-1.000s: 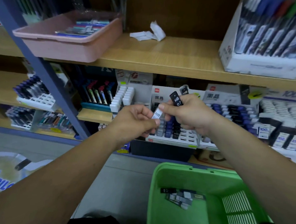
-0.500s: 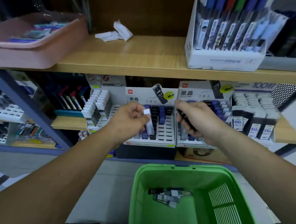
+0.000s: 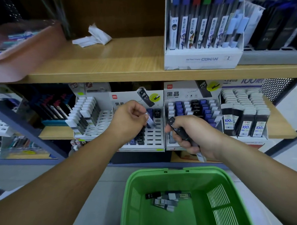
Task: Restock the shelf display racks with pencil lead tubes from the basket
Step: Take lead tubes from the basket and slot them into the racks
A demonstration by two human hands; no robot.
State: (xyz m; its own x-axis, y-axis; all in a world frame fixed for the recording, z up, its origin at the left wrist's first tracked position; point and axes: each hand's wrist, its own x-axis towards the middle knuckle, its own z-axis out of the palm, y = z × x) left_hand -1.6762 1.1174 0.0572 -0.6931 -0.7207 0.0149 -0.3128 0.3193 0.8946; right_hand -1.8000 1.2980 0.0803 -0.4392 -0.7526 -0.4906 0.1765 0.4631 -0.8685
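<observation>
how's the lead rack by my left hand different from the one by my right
The left rack shows many empty slots and few tubes; the right rack has its visible rows packed with blue, white and black tubes. The left hand pinches a pale tube over the left rack; the right hand, gripping dark tubes, hides the right rack's lower part. Both are white, with an HB 0.7 tube pictured on top.

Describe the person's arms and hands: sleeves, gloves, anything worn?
Left arm and right arm are bare to the frame edge, with no sleeve in view. Left hand and right hand are ungloved. No watch, ring or wristband shows.
</observation>
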